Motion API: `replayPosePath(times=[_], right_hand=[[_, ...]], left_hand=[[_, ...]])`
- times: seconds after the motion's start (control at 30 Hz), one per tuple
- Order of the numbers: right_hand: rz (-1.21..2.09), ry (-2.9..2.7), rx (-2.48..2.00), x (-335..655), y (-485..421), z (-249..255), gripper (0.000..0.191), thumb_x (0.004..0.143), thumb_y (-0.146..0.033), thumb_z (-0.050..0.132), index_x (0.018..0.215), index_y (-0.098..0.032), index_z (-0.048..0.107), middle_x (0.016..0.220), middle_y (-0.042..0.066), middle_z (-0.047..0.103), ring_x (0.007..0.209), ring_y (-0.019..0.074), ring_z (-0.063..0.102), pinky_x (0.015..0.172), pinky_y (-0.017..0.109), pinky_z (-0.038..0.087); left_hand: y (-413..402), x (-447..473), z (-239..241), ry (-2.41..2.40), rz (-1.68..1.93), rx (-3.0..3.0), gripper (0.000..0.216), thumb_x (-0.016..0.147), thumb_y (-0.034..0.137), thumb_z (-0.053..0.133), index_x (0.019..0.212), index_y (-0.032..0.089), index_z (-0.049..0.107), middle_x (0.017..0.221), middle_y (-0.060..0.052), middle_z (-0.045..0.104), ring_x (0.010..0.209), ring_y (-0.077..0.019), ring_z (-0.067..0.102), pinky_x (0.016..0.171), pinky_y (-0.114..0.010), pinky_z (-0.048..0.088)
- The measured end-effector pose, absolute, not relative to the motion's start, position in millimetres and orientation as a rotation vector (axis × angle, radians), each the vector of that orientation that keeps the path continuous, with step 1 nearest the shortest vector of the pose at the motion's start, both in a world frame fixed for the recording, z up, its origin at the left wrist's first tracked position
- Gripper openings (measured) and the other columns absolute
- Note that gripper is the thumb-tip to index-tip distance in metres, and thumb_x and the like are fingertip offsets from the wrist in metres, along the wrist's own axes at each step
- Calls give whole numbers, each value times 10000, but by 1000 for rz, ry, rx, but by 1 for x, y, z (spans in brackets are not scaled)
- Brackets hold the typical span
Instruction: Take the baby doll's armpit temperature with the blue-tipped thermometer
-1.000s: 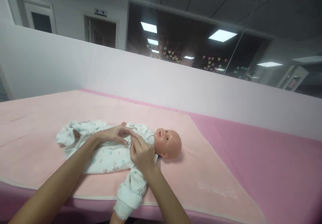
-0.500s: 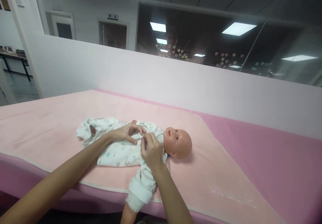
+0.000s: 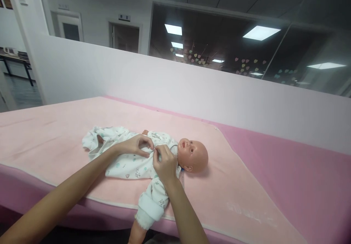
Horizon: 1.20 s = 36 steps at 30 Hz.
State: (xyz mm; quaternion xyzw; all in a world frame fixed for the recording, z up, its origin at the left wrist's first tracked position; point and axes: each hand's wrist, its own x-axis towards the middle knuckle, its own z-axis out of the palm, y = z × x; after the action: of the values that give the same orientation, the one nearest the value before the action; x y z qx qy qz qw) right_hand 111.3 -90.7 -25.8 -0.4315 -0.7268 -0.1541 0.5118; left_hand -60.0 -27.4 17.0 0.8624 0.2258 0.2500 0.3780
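A baby doll [image 3: 193, 156] lies on its back, head toward the right. It wears a white baby outfit [image 3: 128, 165] printed with small animals and dots. Over the doll's chest, my right hand [image 3: 166, 161] has its fingertips pinched on the outfit's front; the exact spot of cloth or fastener is too small to make out. Just left of it, my left hand [image 3: 138, 145] curves over the outfit, thumb and fingers apart, its fingertips close to the right ones. One sleeve [image 3: 152, 203] stretches toward me, the doll's arm coming out of its cuff.
Under the doll is a peach mat [image 3: 214, 196] on a pink padded surface [image 3: 287, 156]. A low white wall [image 3: 192, 90] runs along the far side. Behind it are doorways and a dark window [image 3: 219, 42] with heart stickers; a desk [image 3: 16, 59] stands at far left.
My left fingertips have shifted slightly left and down, toward the right hand's fingertips. My right hand keeps its pinch on the outfit's front. The whole view has shifted slightly.
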Motion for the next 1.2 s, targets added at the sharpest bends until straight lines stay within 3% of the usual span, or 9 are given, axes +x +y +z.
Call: replayPosePath(times=[0.33,0.6,0.93,1.2], right_hand=[[-338,-1738,-1060,111,-89,-27,153,779,-144,423,766,-188,569,702,3,591,583,97,512,525,203,323],[-298,-1739,-1034,111,-89,-26,154,783,-145,424,794,-185,572,742,14,613,635,103,546,559,197,354],[-275,-1740,-1050,111,-89,-26,152,788,-166,427,781,-185,577,736,17,616,631,106,546,562,202,359],[-263,-1733,-1050,111,-91,-26,132,798,-184,448,799,-188,580,742,13,621,636,109,552,563,206,362]], left_hand=[[-31,-57,11,730,749,2234,232,686,327,667,834,150,682,761,-35,670,668,-131,552,607,-216,425],[-24,-59,8,680,728,2053,387,649,302,707,997,168,603,767,-18,676,734,-152,603,713,-254,457],[-26,-58,8,700,752,2044,429,617,331,720,985,156,585,771,-40,680,666,-141,579,595,-232,436],[-23,-58,8,675,768,2054,511,591,327,741,1050,160,590,704,-26,666,665,-145,569,616,-252,437]])
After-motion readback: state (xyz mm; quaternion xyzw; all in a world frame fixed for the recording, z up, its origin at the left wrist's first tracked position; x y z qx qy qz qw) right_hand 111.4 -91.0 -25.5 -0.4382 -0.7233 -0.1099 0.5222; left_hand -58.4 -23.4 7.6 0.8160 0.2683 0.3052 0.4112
